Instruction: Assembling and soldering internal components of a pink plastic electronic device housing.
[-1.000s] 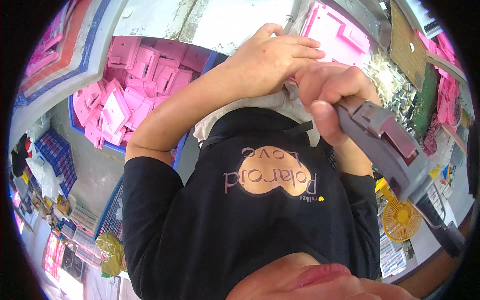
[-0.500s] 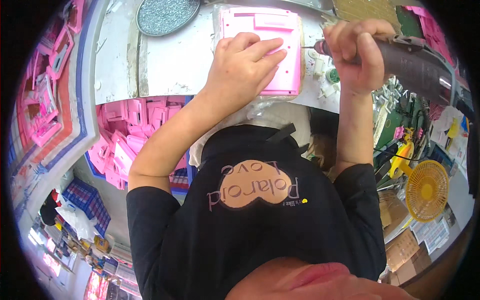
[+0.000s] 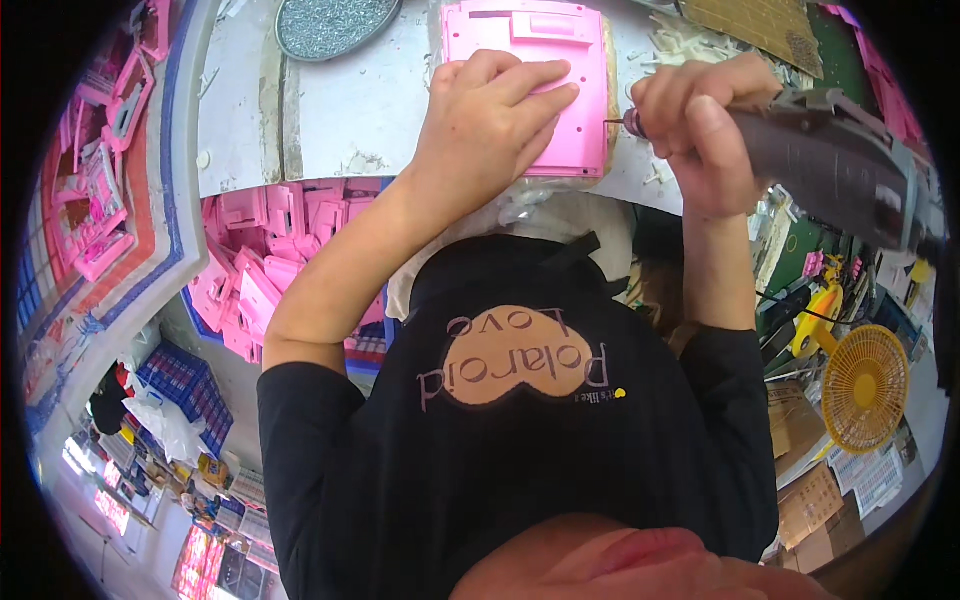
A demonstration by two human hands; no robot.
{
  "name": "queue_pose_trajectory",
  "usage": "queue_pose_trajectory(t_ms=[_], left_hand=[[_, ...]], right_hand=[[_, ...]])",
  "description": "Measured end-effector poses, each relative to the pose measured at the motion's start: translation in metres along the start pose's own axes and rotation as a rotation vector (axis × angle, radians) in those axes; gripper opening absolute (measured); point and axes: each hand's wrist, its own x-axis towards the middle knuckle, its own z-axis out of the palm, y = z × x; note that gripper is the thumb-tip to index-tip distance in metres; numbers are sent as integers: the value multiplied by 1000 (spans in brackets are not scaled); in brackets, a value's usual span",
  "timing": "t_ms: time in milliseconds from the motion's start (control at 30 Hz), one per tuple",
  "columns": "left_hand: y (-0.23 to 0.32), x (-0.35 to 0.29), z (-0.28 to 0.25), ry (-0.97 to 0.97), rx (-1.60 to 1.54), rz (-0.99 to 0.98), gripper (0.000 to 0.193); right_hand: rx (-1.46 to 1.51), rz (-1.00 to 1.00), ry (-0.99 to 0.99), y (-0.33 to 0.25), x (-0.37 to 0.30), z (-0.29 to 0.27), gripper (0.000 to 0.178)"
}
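A flat pink plastic casing (image 3: pixel 582 105) with small holes and a raised rectangular part lies on a pad on the white table. My left hand (image 3: pixel 488 122) rests on its left and middle part, fingers stretched out and spread over the surface. To the right, my right hand (image 3: pixel 705 130) is wrapped around the front of a dark power screwdriver (image 3: pixel 835 165), held nearly level. Its thin bit (image 3: pixel 614 122) points left and meets the casing's right edge. Whether a screw sits at the tip is too small to tell.
A round metal dish (image 3: pixel 312 59) of small screws stands at the back left. White plastic bits (image 3: pixel 690 45) lie behind my right hand. Pink parts (image 3: pixel 262 290) fill a crate below the table's front edge. A yellow fan (image 3: pixel 865 388) is at the right.
The bit and my right hand have shifted toward me along the casing's right edge. My left hand stays on the casing. The whole view has moved slightly.
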Motion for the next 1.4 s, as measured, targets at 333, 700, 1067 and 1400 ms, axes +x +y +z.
queue_pose_trajectory(t_ms=[333,700,1067,1400], left_hand=[[-54,58,20,324,227,129,43],[-52,50,4,125,-117,8,32],[-43,28,-43,124,-101,-160,34],[-30,-384,-83,649,133,-1423,36]], right_hand=[[127,-113,-98,-52,31,9,16],[-80,-11,65,-17,-2,11,8],[39,-137,75,-52,20,9,20],[209,12,-88,-60,31,-72,29]])
